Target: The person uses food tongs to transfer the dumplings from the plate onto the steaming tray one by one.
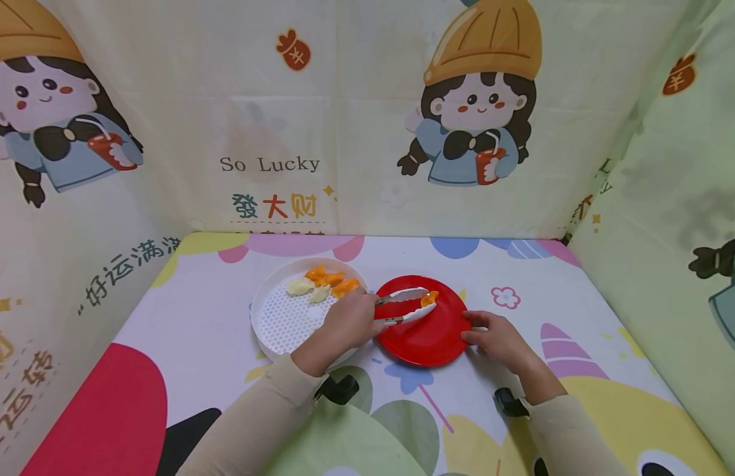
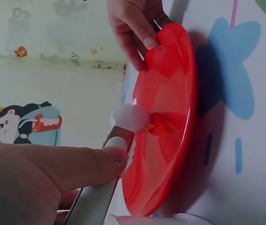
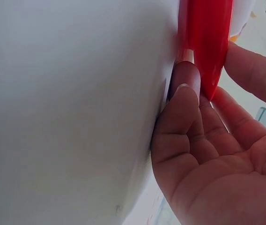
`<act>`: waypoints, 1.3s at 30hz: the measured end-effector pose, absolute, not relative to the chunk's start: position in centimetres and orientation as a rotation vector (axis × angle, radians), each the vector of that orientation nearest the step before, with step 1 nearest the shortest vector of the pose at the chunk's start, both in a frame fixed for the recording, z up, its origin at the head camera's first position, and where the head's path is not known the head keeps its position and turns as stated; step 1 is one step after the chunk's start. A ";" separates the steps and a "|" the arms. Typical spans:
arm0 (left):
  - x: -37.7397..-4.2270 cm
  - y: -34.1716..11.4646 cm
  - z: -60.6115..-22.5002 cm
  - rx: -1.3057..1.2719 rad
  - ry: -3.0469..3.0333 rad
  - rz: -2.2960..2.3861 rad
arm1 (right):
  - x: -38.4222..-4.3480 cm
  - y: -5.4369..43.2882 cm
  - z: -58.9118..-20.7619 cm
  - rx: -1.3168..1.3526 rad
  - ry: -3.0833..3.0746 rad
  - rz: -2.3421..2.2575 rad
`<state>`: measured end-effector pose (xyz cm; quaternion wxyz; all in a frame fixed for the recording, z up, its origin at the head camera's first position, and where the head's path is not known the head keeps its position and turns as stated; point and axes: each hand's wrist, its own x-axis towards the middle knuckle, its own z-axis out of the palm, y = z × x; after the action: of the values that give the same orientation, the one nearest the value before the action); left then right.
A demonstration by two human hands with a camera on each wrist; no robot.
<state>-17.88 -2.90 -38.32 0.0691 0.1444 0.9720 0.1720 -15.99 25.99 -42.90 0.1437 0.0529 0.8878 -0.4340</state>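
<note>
My left hand (image 1: 352, 320) grips metal tongs (image 2: 95, 201) with white tips. Between the tips, over the red plate (image 1: 427, 347), is a small orange dumpling-shaped piece (image 1: 429, 299); the white tip hides most of it in the left wrist view. My right hand (image 1: 498, 337) pinches the plate's right rim. In the right wrist view, the thumb lies on one face of the plate (image 3: 212, 37) and curled fingers are at its underside. Left of the plate stands a round white tray (image 1: 266, 330) with a perforated base, partly covered by my left hand.
Several orange pieces (image 1: 345, 287) and two pale pieces (image 1: 300, 286) lie toward the back of the white tray. A colourful patterned cloth (image 1: 207, 317) covers the table. Printed curtains (image 1: 355, 132) enclose its back and sides.
</note>
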 end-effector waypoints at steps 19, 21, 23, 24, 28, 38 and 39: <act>-18.4 -3.1 -38.1 0.401 2.844 0.600 | -16.0 26.0 -43.0 0.155 2.552 -1.261; -18.3 -3.3 -37.8 0.395 2.829 0.614 | -16.0 26.0 -43.0 0.154 2.554 -1.256; -18.3 -3.6 -37.6 0.399 2.825 0.618 | -16.1 26.1 -43.0 0.152 2.557 -1.253; -18.3 -3.7 -37.5 0.400 2.827 0.622 | -16.1 26.1 -43.0 0.150 2.558 -1.251; -18.2 -4.6 -37.1 0.422 2.854 0.661 | -16.1 26.1 -43.0 0.140 2.561 -1.249; -17.8 -7.1 -35.7 0.477 2.899 0.660 | -16.1 26.0 -43.0 0.143 2.567 -1.254; -17.7 -7.4 -35.6 0.474 2.898 0.667 | -16.1 26.0 -43.0 0.143 2.566 -1.256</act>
<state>-17.70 -7.37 -35.56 0.0652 0.1571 0.9603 0.2210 -16.09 26.01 -42.97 0.1401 0.0493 0.8883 -0.4346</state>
